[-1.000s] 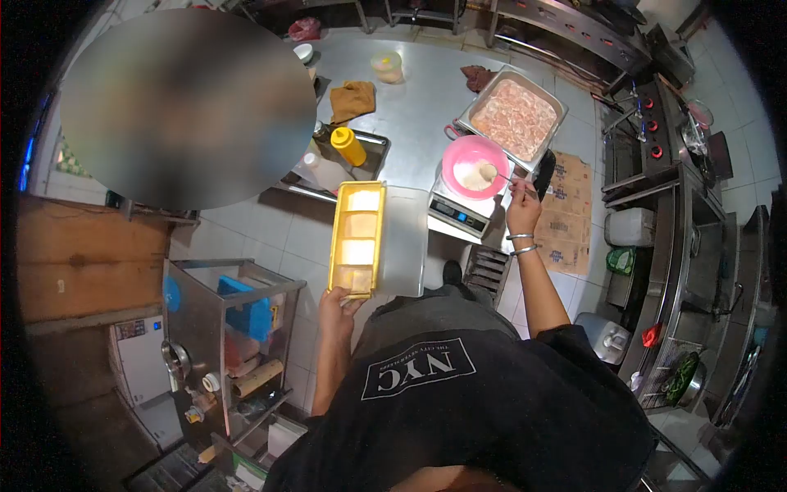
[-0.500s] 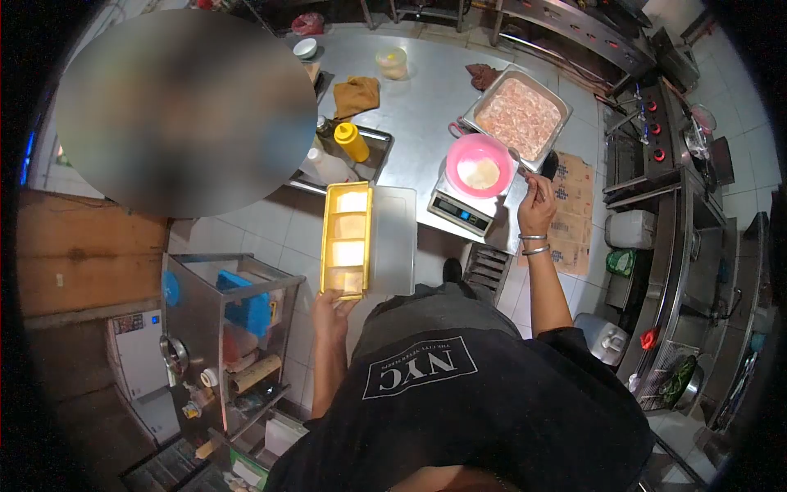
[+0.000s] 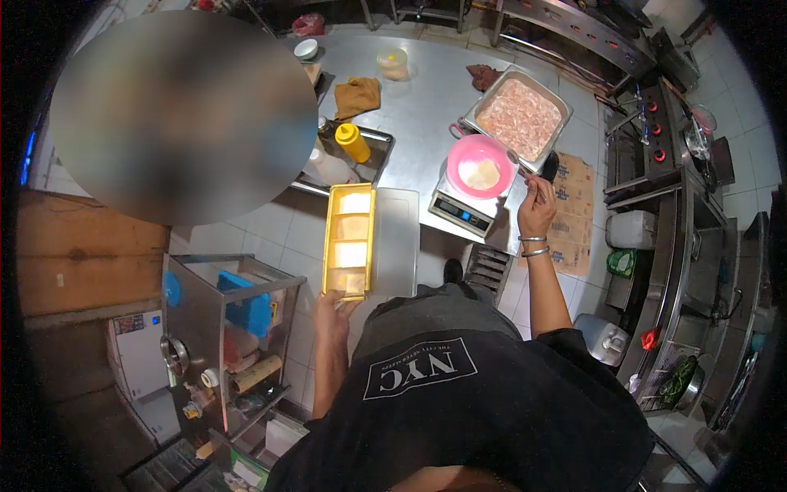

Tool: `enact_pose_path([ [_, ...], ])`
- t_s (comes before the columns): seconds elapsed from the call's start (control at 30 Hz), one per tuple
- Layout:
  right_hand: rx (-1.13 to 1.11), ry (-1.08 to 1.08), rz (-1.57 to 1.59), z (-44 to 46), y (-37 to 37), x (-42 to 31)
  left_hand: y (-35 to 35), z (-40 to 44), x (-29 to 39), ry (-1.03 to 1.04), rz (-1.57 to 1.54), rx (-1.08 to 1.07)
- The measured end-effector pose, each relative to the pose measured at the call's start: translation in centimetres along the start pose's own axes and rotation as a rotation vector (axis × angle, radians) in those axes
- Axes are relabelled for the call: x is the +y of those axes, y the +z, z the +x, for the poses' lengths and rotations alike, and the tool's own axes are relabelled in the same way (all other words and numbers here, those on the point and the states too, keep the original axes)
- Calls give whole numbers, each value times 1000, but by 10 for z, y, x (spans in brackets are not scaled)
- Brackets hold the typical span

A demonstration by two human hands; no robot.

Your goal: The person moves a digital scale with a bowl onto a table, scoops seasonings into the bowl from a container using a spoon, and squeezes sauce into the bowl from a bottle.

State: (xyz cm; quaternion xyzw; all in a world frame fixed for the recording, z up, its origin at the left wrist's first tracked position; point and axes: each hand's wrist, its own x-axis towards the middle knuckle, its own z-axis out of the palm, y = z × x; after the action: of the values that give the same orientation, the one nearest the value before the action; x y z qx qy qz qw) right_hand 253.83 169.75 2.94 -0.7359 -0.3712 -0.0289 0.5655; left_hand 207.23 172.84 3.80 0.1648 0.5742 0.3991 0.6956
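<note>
My left hand grips the near end of a yellow seasoning box, whose several compartments hold pale powders. Its clear lid hangs open on the right side. At the table's edge, a pink bowl with pale powder in the bottom rests on a digital scale. Closed around the handle of a metal spoon, my right hand is at the bowl's right rim. Whether the spoon carries anything is too small to tell.
Behind the bowl stands a steel pan of raw, pale pink meat pieces. A dark tray holds a yellow squeeze bottle and other bottles. A brown cloth and a lidded tub lie farther back. Flattened cardboard is at right.
The yellow box has shifted very slightly to the right in my left hand. My right hand, the spoon and the bowl look unchanged.
</note>
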Motion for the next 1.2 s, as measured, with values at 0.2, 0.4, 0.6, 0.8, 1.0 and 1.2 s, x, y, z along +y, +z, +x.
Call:
enact_pose_path([
  [0.2, 2, 14, 29, 0, 0, -2, -1, 1, -3, 4, 11, 36],
  [0.4, 7, 7, 20, -1, 1, 3, 2, -3, -2, 19, 18, 29],
  [0.6, 37, -1, 6, -2, 1, -1, 1, -4, -4, 25, 23, 32],
  [0.8, 13, -44, 2, 7, -12, -64, 7, -18, 1, 31, -26, -23],
  [1.0, -885, 314, 82, -40, 56, -66, -4, -26, -19, 57, -202, 12],
  [1.2, -1203, 386, 136, -65, 104, -95, 2, -61, -31, 112, -296, 194],
])
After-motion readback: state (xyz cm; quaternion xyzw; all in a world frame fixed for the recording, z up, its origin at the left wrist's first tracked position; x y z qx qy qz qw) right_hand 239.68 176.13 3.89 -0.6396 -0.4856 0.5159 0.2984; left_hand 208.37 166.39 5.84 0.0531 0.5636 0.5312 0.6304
